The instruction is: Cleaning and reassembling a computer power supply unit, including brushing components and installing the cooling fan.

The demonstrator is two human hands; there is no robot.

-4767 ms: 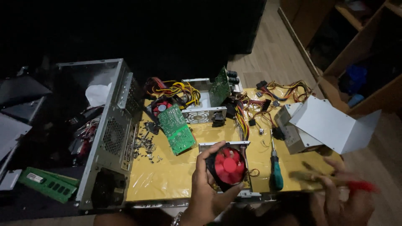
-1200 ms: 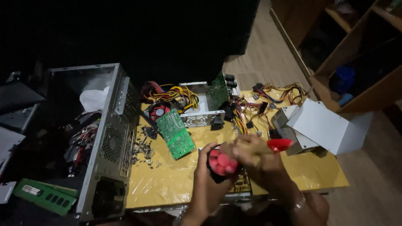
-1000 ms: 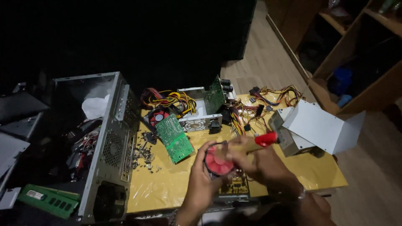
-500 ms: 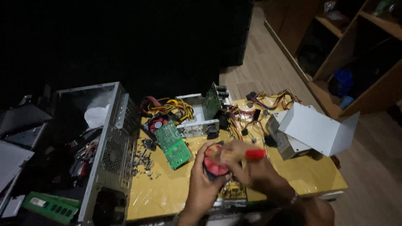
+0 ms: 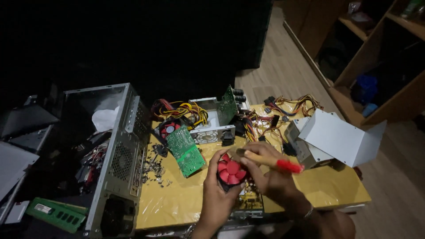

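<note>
My left hand (image 5: 216,200) grips a round cooler fan with red blades (image 5: 231,171) from the left and below, holding it just above a board (image 5: 250,202) at the table's near edge. My right hand (image 5: 271,178) is closed around a slim tool with a pale shaft and a red end (image 5: 290,166). The tool's pale tip touches the upper right of the fan, and the red end points right. Both forearms come in from the bottom of the view.
The table has a yellow cover (image 5: 177,208). An open computer case (image 5: 119,159) stands at the left beside loose screws (image 5: 155,166) and a green circuit board (image 5: 188,151). Behind are an opened power supply (image 5: 212,126), coloured cables (image 5: 292,106) and a white metal cover (image 5: 341,138). A green memory stick (image 5: 57,214) lies far left.
My right hand came in from the right with the red-ended tool and set its tip on the fan. My left hand kept hold of the fan.
</note>
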